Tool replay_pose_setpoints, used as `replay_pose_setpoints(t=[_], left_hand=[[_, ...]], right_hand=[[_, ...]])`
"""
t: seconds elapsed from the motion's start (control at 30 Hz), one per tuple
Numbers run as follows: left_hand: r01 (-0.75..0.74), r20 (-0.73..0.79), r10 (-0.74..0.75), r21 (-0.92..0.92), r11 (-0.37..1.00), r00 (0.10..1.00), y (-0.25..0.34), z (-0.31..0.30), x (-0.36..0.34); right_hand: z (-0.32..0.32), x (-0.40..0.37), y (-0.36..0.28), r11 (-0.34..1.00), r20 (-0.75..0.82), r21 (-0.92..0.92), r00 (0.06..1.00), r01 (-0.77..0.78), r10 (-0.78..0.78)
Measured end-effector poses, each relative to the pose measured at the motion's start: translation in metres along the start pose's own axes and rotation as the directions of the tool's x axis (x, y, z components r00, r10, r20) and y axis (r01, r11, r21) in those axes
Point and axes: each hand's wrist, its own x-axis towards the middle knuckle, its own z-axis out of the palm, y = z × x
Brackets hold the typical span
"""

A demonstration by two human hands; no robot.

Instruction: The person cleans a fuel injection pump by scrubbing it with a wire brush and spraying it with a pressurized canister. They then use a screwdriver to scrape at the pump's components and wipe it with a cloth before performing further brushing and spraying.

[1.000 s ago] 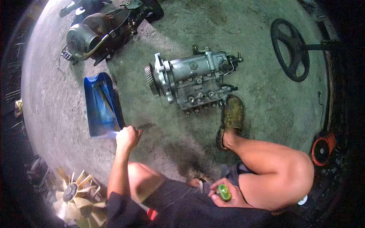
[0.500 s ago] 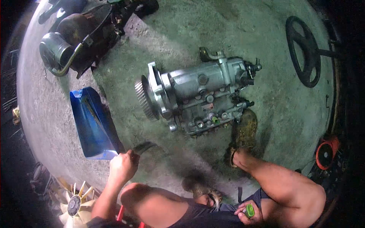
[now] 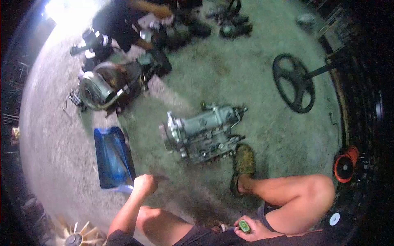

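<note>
My left hand (image 3: 145, 185) is closed in a fist beside the lower right corner of a blue plastic container (image 3: 116, 160). What is in its fingers, if anything, is hidden. A long thin piece lies inside the container. Near my lap, my right hand (image 3: 255, 230) is wrapped around a green-handled tool (image 3: 244, 226), whose handle end faces up; its far part cannot be seen. On the floor before me lies a metal fuel injection pump (image 3: 205, 125) with a toothed gear at its left end, slightly blurred and apart from both hands.
Another person (image 3: 119, 24) bends over metal parts at the upper left. A large machine part with a silver cylinder (image 3: 96, 88) lies nearer. A steering wheel (image 3: 293, 83) stands right, above an orange round object (image 3: 344, 167). A pale fan (image 3: 75, 238) is at lower left. My foot (image 3: 245, 166) rests by the pump.
The view has tilted upward, bringing the other person into sight and shifting the pump and container lower. My left hand stays closed by the container; my right still grips the green-handled tool.
</note>
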Motion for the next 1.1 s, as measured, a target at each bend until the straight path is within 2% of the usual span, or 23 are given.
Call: replay_pose_setpoints(t=[0.1,0.17,0.2,0.23,0.3,0.33,0.37,0.4,0.43,0.57,0.6,0.7,0.73,0.77,0.8,0.83,0.9,0.93,0.97,1.03,1.1], left_hand=[[0.016,0.049,-0.020,0.066,0.998,0.999,-0.018,-0.032,-0.014],[0.041,-0.131,-0.024,0.127,0.991,0.991,-0.024,-0.061,-0.030],[0.106,-0.150,-0.087,0.123,0.987,0.985,-0.030,-0.055,-0.017],[0.114,-0.182,-0.087,0.143,0.983,0.980,-0.034,-0.045,0.001],[0.134,-0.224,-0.091,0.186,0.973,0.970,-0.038,-0.024,0.027],[0.053,-0.237,-0.005,0.195,0.979,0.971,-0.038,-0.029,0.028],[0.060,-0.254,-0.006,0.206,0.977,0.967,-0.036,-0.025,0.038],[0.067,-0.262,-0.006,0.225,0.972,0.965,-0.033,-0.017,0.051],[0.075,-0.278,-0.005,0.239,0.968,0.961,-0.030,-0.016,0.057],[0.080,-0.170,-0.025,0.329,0.941,0.985,-0.011,-0.031,0.070],[0.130,-0.193,-0.071,0.309,0.942,0.979,-0.012,-0.022,0.090],[0.137,-0.138,-0.104,0.256,0.957,0.985,-0.019,-0.030,0.093],[0.137,-0.096,-0.117,0.231,0.963,0.988,-0.026,-0.030,0.094],[0.155,-0.164,-0.125,0.185,0.970,0.978,-0.032,-0.023,0.090],[0.137,-0.177,-0.110,0.152,0.979,0.978,-0.029,-0.028,0.059],[0.130,-0.196,-0.103,0.128,0.983,0.975,-0.030,-0.038,0.028],[0.215,-0.242,-0.206,0.014,0.976,0.948,-0.040,-0.009,0.039],[0.244,-0.238,-0.242,-0.020,0.969,0.941,-0.045,0.000,0.034],[0.236,-0.337,-0.251,-0.083,0.968,0.908,-0.051,0.015,0.030],[0.262,-0.318,-0.319,-0.210,0.942,0.893,-0.060,0.027,0.026],[0.282,-0.283,-0.340,-0.225,0.932,0.897,-0.068,0.038,0.029]], right_hand=[[0.002,-0.005,-0.004,0.992,-0.048,-0.022,0.991,0.122,-0.123],[0.006,-0.005,-0.002,0.986,-0.109,0.004,0.980,0.169,-0.167],[0.009,-0.007,-0.002,0.983,-0.144,0.027,0.974,0.181,-0.175],[0.013,-0.008,-0.001,0.979,-0.177,0.052,0.967,0.195,-0.183],[0.023,-0.009,0.007,0.984,-0.146,0.024,0.974,0.178,-0.173],[0.028,-0.008,0.014,0.984,-0.118,0.016,0.978,0.178,-0.175],[0.034,-0.009,0.019,0.984,-0.090,0.011,0.981,0.175,-0.174],[0.039,-0.022,-0.004,0.996,-0.102,-0.029,0.991,0.086,-0.089],[0.045,-0.023,0.006,0.992,-0.104,0.000,0.987,0.122,-0.122],[0.041,-0.032,0.031,0.958,-0.168,0.138,0.959,0.252,-0.228],[0.039,-0.038,0.027,0.941,-0.187,0.189,0.951,0.282,-0.247],[0.034,-0.051,-0.019,0.868,-0.271,0.308,0.911,0.389,-0.312],[0.032,-0.050,-0.035,0.885,-0.278,0.207,0.892,0.418,-0.356],[0.032,-0.046,-0.054,0.892,-0.277,0.099,0.873,0.441,-0.401],[0.032,-0.040,-0.072,0.885,-0.267,-0.014,0.852,0.465,-0.451],[0.035,-0.031,-0.086,0.828,-0.234,-0.038,0.801,0.559,-0.551],[0.043,-0.017,-0.122,0.758,-0.108,-0.170,0.752,0.630,-0.650],[0.047,-0.008,-0.134,0.699,-0.029,-0.192,0.708,0.689,-0.706],[0.050,-0.002,-0.149,0.644,0.046,-0.214,0.666,0.735,-0.744],[0.053,0.016,-0.162,0.526,0.178,-0.216,0.562,0.823,-0.807],[0.048,0.057,-0.162,0.393,0.301,-0.180,0.431,0.902,-0.851]])
